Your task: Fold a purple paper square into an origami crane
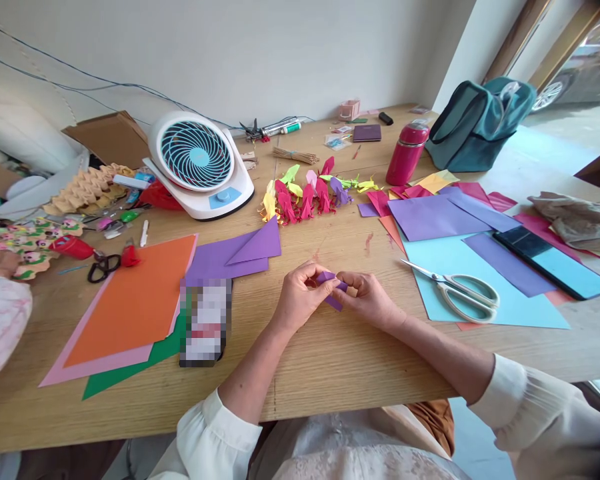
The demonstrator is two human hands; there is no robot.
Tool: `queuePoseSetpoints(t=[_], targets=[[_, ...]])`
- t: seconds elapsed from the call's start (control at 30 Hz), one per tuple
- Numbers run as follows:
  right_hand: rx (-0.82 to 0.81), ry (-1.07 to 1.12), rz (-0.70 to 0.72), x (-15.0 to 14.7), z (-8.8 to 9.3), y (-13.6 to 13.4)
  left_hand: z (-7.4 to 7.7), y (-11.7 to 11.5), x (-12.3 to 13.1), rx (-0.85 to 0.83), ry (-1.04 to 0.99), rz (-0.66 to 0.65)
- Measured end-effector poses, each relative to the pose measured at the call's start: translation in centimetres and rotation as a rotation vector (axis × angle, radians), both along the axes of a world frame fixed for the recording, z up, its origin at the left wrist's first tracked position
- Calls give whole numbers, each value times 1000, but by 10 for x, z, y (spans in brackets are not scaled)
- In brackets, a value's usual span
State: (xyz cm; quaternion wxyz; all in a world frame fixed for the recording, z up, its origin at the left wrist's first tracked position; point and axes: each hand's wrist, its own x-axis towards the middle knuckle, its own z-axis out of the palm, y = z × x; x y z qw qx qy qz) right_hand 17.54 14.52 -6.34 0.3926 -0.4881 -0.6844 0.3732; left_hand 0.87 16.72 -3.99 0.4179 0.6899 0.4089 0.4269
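Note:
Between both hands, over the front middle of the table, is a small folded piece of purple paper (335, 303). My left hand (300, 293) pinches its left side with thumb and fingers. From the other side my right hand (367, 300) grips the paper's right edge, with the two thumbs close together. The fingers hide part of the folds. Behind the hands lies a cluster of small folded paper figures (307, 200) in red, yellow, green, pink and purple. Loose purple sheets (220, 257) lie to the left of my left hand.
On the right, white-handled scissors (467, 297) rest on light blue paper (430, 260). A blurred-out phone (205, 323) overlaps orange (135, 300) and green sheets on the left. Farther back stand a fan (200, 163), a red bottle (407, 153) and a teal bag (477, 127).

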Motion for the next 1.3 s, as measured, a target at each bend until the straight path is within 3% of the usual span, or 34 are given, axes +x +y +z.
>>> queuePoseSetpoints(t=[0.37, 0.6, 0.8, 1.07, 1.3], targets=[[33, -51, 63, 2, 1, -3, 7, -4, 0, 32, 19, -21], [25, -33, 60, 4, 6, -3, 5, -6, 0, -18, -128, -14], [-87, 75, 20, 3, 7, -1, 13, -5, -4, -36, -108, 1], [-148, 234, 38, 2, 3, 2, 3, 0, -3, 65, -49, 105], [-173, 316, 100, 2, 0, 5, 3, 1, -4, 12, -74, 140]])
